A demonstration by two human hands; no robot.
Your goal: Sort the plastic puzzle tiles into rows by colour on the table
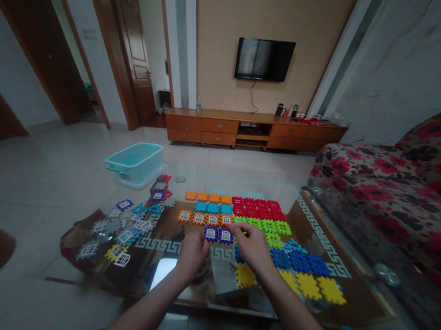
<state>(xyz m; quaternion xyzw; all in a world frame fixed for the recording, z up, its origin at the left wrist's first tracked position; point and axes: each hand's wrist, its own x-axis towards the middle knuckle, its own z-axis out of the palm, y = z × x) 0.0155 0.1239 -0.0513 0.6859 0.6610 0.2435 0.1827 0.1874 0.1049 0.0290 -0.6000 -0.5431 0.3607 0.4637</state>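
Above your glass table (223, 309), your left hand (191, 255) bunched narrow beside purple plastic tiles (218, 235), your right hand (252, 250) pinched narrow just past them, any held tile hidden, more colored tiles (257, 209) spread across the table

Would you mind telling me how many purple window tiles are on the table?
4 tiles: one and one beside the left hand and right hand, two in the pile; more may be hidden.
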